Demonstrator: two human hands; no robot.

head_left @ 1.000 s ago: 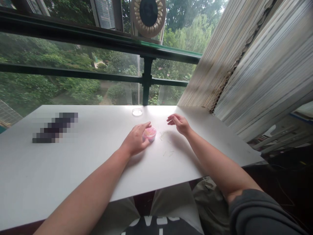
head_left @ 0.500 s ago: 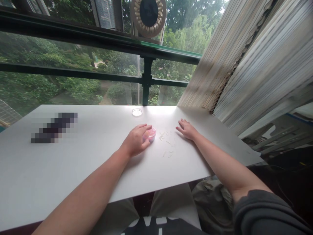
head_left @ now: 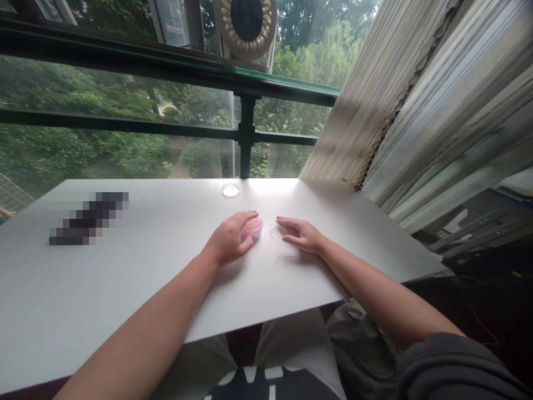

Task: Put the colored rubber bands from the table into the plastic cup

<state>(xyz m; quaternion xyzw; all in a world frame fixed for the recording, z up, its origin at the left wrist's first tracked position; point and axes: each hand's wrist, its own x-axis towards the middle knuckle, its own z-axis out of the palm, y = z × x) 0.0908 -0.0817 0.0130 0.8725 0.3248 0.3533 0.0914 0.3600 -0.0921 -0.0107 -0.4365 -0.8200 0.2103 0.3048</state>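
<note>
My left hand point(head_left: 230, 239) is curled around the left side of a small round clear tub point(head_left: 255, 225), thumb in front and fingers behind. Pink and orange bits fill the tub, too small to make out singly. To its right, my right hand point(head_left: 303, 234) is open, fingers stretched toward the tub and apart from it. Between the hands and just below lie several thin pale loops and strands, like small elastic bands point(head_left: 272, 231); my right hand covers part of them. A round clear lid point(head_left: 230, 191) rests on the table behind the tub.
The white table point(head_left: 145, 278) has its near edge just before my lap. A pixelated dark object point(head_left: 89, 219) lies at the left. Beyond the far edge are a green window railing point(head_left: 245, 133) and a fan point(head_left: 246, 28). A striped curtain point(head_left: 358, 100) hangs at the right.
My right hand has moved left, nearer the tub, and now hides some of the pale loops. My left hand stays on the tub. The view has shifted slightly.
</note>
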